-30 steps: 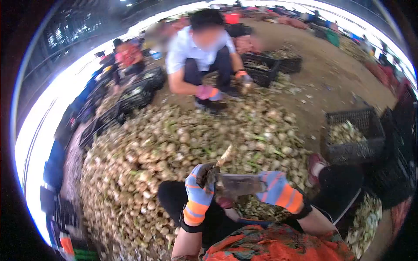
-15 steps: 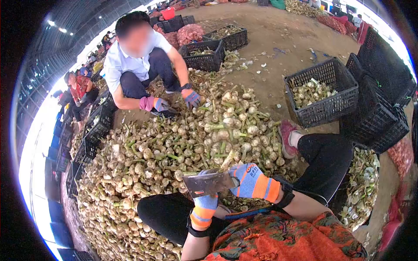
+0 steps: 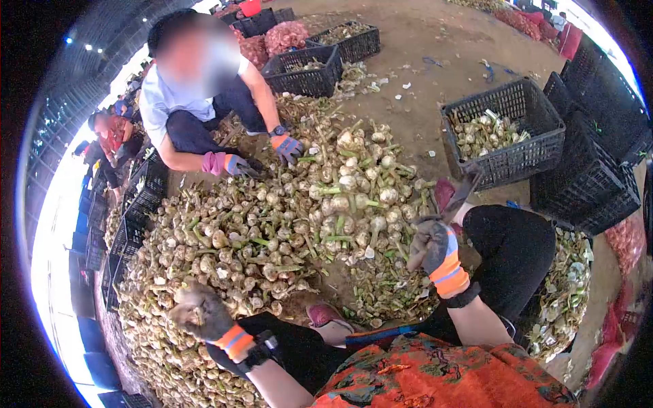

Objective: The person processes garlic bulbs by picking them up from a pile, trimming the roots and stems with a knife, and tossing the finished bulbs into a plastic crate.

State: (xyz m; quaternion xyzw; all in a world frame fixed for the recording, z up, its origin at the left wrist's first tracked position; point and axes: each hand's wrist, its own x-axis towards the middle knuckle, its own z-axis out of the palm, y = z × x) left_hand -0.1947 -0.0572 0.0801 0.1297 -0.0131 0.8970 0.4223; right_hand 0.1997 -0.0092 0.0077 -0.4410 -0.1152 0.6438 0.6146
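Observation:
My right hand (image 3: 435,246), in a grey-palmed glove with an orange and blue cuff, is closed around a cleaver (image 3: 461,194) above my right thigh. The dark blade points up and away from me. On the left, my left hand (image 3: 203,313), gloved alike, is low over the near edge of a garlic heap (image 3: 224,238). Motion blurs its fingers, so I cannot tell whether it grips a bulb. The garlic bulbs have cut stalks, some still green. Trimmed stalks and skins (image 3: 391,292) lie on the ground between my legs.
Across the heap a person (image 3: 197,95) crouches with gloved hands at the garlic. A black crate (image 3: 503,136) of trimmed garlic stands at right, beside stacked black crates (image 3: 585,177). More crates (image 3: 303,71) and red net sacks (image 3: 286,37) stand behind. Another person (image 3: 112,143) sits at far left.
My hands have moved apart from together at the middle: the left down-left to the heap, the right to the right with the cleaver, whose blade now points up.

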